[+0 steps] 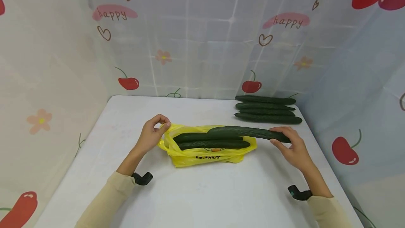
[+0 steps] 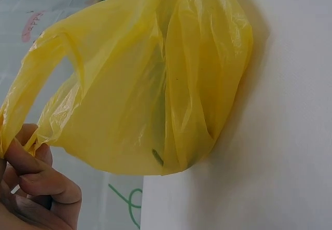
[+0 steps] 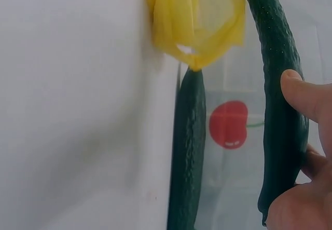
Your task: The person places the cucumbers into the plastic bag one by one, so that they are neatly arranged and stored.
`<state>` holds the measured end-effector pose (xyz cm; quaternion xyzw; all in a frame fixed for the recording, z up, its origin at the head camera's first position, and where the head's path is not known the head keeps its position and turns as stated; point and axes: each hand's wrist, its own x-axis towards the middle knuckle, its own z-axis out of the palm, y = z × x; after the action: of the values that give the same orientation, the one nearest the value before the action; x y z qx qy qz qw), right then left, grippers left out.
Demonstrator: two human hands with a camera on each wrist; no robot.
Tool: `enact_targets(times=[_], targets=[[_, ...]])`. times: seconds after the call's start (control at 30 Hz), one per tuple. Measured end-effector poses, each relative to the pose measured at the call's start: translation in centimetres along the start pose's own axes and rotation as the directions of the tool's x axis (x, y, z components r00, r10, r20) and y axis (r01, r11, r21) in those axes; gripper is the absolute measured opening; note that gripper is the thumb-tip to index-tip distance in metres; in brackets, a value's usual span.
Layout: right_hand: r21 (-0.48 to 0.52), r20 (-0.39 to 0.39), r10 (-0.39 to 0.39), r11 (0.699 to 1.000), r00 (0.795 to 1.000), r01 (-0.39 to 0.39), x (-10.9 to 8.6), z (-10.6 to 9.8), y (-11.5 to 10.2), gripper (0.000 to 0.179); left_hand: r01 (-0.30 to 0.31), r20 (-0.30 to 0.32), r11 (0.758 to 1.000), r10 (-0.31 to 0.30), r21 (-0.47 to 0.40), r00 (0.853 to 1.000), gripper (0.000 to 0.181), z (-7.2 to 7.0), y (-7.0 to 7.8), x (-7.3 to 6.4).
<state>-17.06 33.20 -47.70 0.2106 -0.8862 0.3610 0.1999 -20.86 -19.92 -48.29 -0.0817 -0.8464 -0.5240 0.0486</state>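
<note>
Pinching the edge of a yellow bag (image 1: 186,159) with the left hand (image 1: 150,135), up at the bag's left end. Squeezing the thin plastic between thumb and bent fingers. Gripping a long green cucumber (image 1: 246,132) with the right hand (image 1: 292,149), near the cucumber's right end. Putting the thumb on one side and curling the other fingers around the other side. Holding this cucumber up in the air, nearly flat, and pointing its left end over the open top of the bag. Not being sure about any touching between that end and the green things underneath.

Seeing two more cucumbers (image 1: 215,145) inside the bag, lying side by side and showing through the wide opening. Seeing black letters and a bit of orange on the bag's front. Finding the bag on the white table (image 1: 202,196), between both hands.

Spotting four cucumbers (image 1: 266,112) at the back right corner of the table, lying in a row, one behind another. Wearing light tan sleeves (image 1: 107,196) and a small black gadget (image 1: 143,178) on each wrist. Looking past the table at a pale cloth (image 1: 205,62), showing red cherries (image 1: 128,84), little hearts, orange flowers and the word "happy" two times. Noticing, from the left wrist, a dark green shape showing dimly through the yellow plastic.
</note>
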Motion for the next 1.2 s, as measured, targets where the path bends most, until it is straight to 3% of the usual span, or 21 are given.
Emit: enact_targets(times=[0.9,1.2], targets=[[0.006,0.148,-0.002,1.0,0.989,0.001,1.6,7.1,-4.8,0.039,-0.047,-0.022,0.998,0.045,-0.051,0.999,0.017,-0.5,0.4,0.0],[0.02,0.232,0.024,0.999,0.972,-0.029,1.7,8.5,-5.9,0.039,-0.04,-0.028,0.998,0.039,-0.05,0.999,0.018,-0.3,0.6,-0.1]])
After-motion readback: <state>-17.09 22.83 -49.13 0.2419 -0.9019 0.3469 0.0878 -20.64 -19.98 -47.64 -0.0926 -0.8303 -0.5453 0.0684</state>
